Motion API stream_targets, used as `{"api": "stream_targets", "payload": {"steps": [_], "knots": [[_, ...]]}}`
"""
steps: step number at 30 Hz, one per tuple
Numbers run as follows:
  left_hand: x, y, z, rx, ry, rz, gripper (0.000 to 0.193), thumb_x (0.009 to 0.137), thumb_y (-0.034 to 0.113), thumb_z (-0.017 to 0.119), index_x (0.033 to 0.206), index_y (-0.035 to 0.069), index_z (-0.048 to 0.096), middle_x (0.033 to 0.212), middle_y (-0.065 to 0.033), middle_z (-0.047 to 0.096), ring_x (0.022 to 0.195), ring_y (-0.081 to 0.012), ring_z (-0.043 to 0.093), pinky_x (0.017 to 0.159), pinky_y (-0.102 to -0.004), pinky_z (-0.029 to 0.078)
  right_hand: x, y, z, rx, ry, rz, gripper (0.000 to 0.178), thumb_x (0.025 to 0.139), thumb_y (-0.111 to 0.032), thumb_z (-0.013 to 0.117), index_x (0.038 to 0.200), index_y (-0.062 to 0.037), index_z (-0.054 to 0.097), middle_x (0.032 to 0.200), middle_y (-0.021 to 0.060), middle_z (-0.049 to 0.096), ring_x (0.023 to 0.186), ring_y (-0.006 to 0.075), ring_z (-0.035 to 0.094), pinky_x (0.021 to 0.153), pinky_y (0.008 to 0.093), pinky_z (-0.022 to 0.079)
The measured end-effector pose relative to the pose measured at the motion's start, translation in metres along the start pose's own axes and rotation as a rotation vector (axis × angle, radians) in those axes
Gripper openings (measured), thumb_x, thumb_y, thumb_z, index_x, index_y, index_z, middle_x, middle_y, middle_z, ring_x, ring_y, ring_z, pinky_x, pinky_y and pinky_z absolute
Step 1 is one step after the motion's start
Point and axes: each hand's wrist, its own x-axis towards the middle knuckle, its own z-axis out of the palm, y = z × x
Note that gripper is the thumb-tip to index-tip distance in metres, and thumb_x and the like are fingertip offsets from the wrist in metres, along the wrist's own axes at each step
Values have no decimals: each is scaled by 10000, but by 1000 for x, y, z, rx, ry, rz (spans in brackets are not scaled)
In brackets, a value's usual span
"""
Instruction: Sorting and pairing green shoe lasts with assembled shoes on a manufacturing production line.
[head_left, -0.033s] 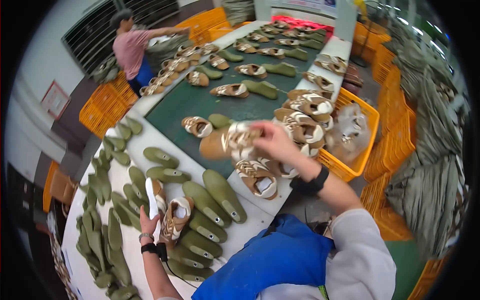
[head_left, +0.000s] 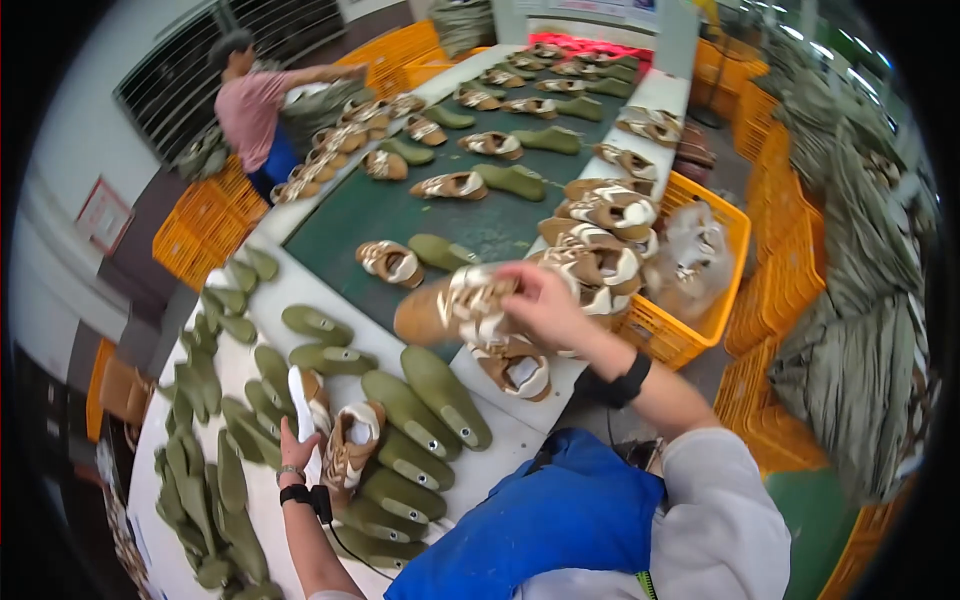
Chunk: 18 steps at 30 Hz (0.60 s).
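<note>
A brown-and-white sneaker hangs in my right hand, whose fingers close on it at the laces and opening. It is tilted, slightly blurred, above the near end of the green belt. My left hand grips another sneaker on edge, its white sole turned to the left. Right beside that one stands a brown-and-white shoe with its opening up. Olive-green shoe lasts lie around my left hand on the white table.
More sneakers are piled along the belt's right ledge, near a yellow crate holding clear plastic bags. Pairs of shoe and last sit on the belt. At the far left a person in a pink shirt reaches over shoes. Orange crates are stacked at right.
The sneaker in my right hand sits slightly lower over the belt. Belt and far shoes have shifted a little left in the picture. My left hand keeps its grip.
</note>
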Motion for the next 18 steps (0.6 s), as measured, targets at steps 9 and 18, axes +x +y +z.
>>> {"api": "stream_targets", "payload": {"steps": [9,18], "knots": [[68,165,23,-85,-570,287,767,678,250,704,1288,14,303,1188,-170,477,1050,-276,492,864,-372,428,-79,88,46,-1102,-114,-19,460,788,-199,523,1230,-152,406,957,199,524,838,356,531,710,424,438],[-47,198,-80,-364,-619,46,523,769,178,630,1212,11,409,1079,-143,540,907,-232,563,750,-330,483,-55,25,44,-1267,-378,268,497,775,-95,492,1257,-146,382,1006,176,536,799,311,586,644,396,477]]}}
